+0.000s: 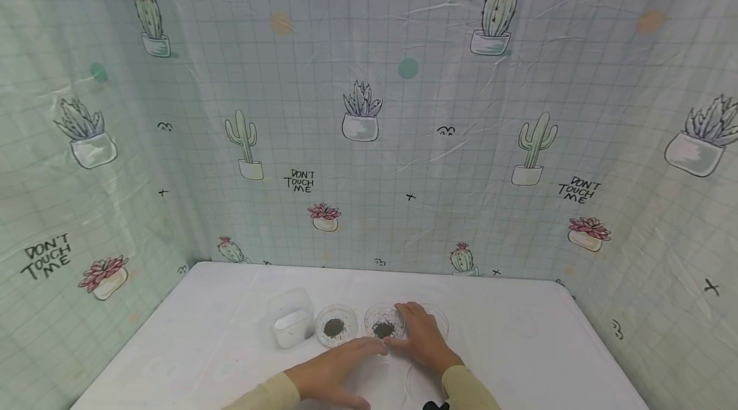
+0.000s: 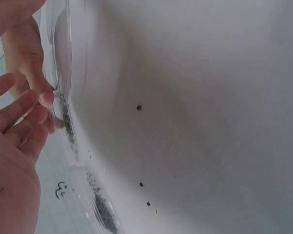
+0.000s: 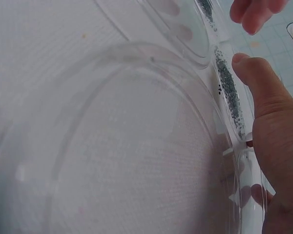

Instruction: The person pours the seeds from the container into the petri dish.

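In the head view, my right hand [image 1: 423, 336] spans a clear petri dish [image 1: 376, 313] holding dark granules [image 1: 383, 330]. Its thumb is at the near rim and a fingertip at the far rim. My left hand [image 1: 334, 371] hovers just left of and nearer than that dish, thumb spread from the fingers and nothing held. The left wrist view shows those fingers [image 2: 12, 114] loosely extended beside the right thumb [image 2: 46, 96]. Left of the gripped dish stands a second petri dish [image 1: 348, 315] with a similar dark heap.
A clear plastic tub [image 1: 291, 301] with a white item inside stands at left. Another clear dish [image 1: 442, 321] lies partly behind the right hand. Transparent round pieces, one large [image 3: 136, 146], lie nearer on the white table [image 1: 190, 346]. Dark specks [image 2: 139, 107] dot the surface.
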`<state>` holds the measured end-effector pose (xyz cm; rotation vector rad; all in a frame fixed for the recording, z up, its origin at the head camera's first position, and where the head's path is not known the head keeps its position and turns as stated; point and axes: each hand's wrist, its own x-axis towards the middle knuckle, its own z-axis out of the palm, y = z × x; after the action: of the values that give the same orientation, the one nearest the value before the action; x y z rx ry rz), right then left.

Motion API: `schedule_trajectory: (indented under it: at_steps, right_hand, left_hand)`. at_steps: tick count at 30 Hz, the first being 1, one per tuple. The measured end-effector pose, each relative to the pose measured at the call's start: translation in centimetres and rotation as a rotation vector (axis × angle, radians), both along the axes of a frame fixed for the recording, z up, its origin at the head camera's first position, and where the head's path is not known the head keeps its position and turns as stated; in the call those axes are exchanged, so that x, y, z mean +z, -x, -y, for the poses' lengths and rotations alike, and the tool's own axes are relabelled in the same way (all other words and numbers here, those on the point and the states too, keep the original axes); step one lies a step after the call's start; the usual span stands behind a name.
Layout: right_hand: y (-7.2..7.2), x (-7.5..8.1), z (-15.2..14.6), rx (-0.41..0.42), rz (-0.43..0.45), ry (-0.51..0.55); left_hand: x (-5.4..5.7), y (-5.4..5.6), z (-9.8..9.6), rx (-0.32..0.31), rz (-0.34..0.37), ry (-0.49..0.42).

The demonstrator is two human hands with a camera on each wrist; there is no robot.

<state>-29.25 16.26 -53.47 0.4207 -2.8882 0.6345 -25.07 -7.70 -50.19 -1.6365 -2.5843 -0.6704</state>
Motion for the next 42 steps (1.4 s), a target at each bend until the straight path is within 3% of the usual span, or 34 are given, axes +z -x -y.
schedule_trajectory:
  at_steps: [5,15,20,26,35,42]
  right_hand:
    - [0.0,-0.1,0.0,-0.012,0.003,-0.011]
    - [-0.1,0.1,0.1,-0.010,0.001,0.001]
    - [0.0,-0.1,0.1,-0.002,-0.002,-0.006]
    - [0.1,-0.3,0.0,0.005,-0.007,-0.002]
    - [0.2,-0.1,-0.1,0.007,-0.010,0.012]
    - [0.0,0.1,-0.2,-0.001,-0.007,0.013]
  left_hand:
    - [-0.4,-0.1,-0.4,-0.042,-0.042,0.031]
    - [-0.8,0.1,-0.9,-0.081,-0.060,0.072]
    - [-0.8,0.2,-1.1,-0.109,-0.041,0.072]
    - [-1.2,0.3,-1.4,-0.099,-0.007,0.089]
    - [-0.2,0.3,-1.1,-0.070,-0.119,0.097]
    - [1.1,0.8,-0.2,-0.020,-0.109,0.067]
